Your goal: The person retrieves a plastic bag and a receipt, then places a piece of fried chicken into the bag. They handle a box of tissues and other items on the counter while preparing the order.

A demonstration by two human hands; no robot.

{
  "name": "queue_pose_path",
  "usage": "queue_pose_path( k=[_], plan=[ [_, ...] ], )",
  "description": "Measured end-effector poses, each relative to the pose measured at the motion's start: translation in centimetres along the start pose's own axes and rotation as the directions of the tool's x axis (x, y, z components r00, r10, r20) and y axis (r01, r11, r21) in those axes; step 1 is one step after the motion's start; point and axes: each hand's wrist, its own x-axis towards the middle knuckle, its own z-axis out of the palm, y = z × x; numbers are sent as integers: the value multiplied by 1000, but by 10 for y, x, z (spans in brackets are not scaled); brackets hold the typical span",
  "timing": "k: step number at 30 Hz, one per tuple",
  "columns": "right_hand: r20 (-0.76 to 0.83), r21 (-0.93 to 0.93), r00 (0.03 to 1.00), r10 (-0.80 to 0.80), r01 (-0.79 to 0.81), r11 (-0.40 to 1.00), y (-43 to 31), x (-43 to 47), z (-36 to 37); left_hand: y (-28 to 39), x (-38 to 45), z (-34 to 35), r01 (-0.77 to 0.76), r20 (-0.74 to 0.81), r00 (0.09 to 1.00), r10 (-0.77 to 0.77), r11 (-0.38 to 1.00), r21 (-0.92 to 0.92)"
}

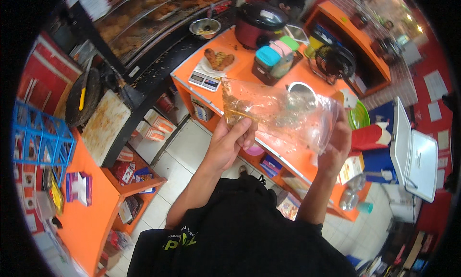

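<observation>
Stretched between both hands is a clear plastic bag (270,111), with brown, greasy contents gathered at its left end. My left hand (234,140) pinches that end between thumb and fingers. The opposite end is gripped by my right hand (336,140), whose fingertips are partly hidden. Beneath the bag lies the orange counter (201,62). Beyond my left hand, a digital kitchen scale (204,81) stands at the counter's edge. Pieces of fried chicken (219,59) rest on paper right behind the scale.
A dark red cooker (257,26), lidded containers (268,56) in a basket and a black fan (335,62) occupy the counter. At left are a glass display of fried food (144,15), a cutting board (107,127) and a blue rack (41,136). An open cooler (417,161) stands right.
</observation>
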Motion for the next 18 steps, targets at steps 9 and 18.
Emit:
queue_pose_path(
  k=[9,18],
  plan=[
    [-20,267,988,156,-145,953,-1,-36,-8,-4,-17,19,-116,74,990,120,992,-55],
    [-73,61,996,-48,52,997,-41,-18,-34,-15,-24,40,-161,-92,984,155,985,-60]
  ],
)
